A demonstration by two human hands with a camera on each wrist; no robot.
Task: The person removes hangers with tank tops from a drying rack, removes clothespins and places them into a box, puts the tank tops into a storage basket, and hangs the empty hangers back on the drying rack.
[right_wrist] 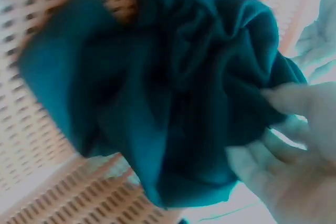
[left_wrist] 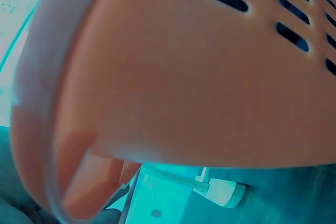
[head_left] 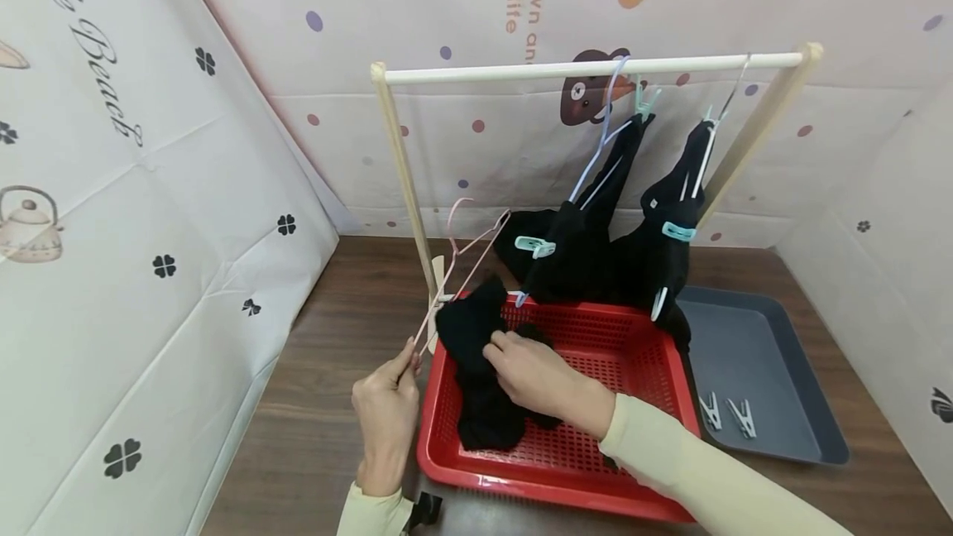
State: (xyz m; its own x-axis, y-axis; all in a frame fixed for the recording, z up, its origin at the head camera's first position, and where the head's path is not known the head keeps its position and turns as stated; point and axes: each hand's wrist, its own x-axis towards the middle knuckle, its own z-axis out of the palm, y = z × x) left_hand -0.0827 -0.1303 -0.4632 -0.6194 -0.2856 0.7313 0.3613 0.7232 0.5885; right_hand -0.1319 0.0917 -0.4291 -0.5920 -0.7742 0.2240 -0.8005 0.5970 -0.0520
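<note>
My left hand [head_left: 387, 412] grips a pink clothes hanger [head_left: 456, 259] by its lower end, left of the red basket; the hook points up and away. Over the basket [head_left: 476, 482], my right hand [head_left: 532, 375] pinches a bunched black garment [head_left: 480, 395] between thumb and fingers. In the right wrist view the folds of the garment [right_wrist: 173, 87] hang from the fingertips [right_wrist: 281, 98], with basket mesh behind. The left wrist view is filled by the outer wall of the basket [left_wrist: 173, 87]; the left hand does not show there.
Behind the basket stands a rack with a white rail [head_left: 521, 73]. Black clothes [head_left: 588, 246] hang from it on a blue hanger [head_left: 603, 135] and a white hanger [head_left: 707, 151], with teal clips [head_left: 679, 232]. A grey tray [head_left: 767, 362] at right holds white clothespins [head_left: 740, 418].
</note>
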